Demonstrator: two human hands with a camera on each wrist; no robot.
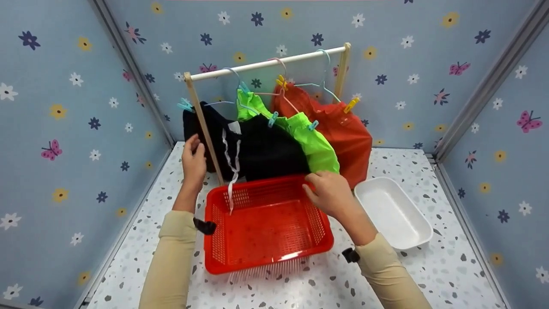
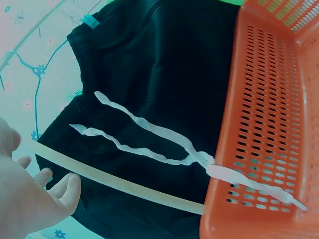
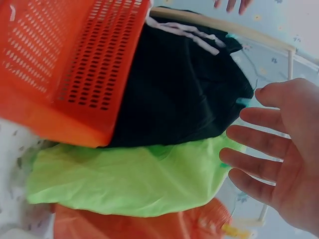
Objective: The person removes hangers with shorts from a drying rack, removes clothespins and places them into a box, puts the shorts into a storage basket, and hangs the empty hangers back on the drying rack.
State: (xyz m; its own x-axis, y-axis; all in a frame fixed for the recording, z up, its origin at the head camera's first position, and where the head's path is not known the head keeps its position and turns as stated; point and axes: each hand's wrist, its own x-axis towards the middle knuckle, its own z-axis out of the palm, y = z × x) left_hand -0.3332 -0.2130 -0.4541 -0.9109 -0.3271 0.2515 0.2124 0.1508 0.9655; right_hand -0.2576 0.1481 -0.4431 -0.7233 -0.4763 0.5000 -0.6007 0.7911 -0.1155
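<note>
Black shorts (image 1: 274, 150) with a white drawstring (image 1: 231, 171) hang clipped by blue clothespins (image 1: 272, 119) on a hanger at the rack's front. The drawstring dangles over the rim of a red basket (image 1: 266, 231). Beside the rack's left post, my left hand (image 1: 194, 163) is near the black shorts and holds nothing; its fingers are loosely bent in the left wrist view. My right hand (image 1: 330, 191) hovers over the basket's back right corner; the right wrist view shows its fingers spread and holding nothing. Behind the black shorts hang lime green shorts (image 1: 319, 148) and orange-red shorts (image 1: 343, 133).
A white rod (image 1: 266, 64) on wooden posts (image 1: 342, 73) carries the hangers. Yellow clothespins (image 1: 351, 105) hold the orange-red shorts. A white tray (image 1: 392, 214) stands to the right on the speckled floor (image 1: 454, 253). Flower-patterned walls (image 1: 64, 141) enclose the space.
</note>
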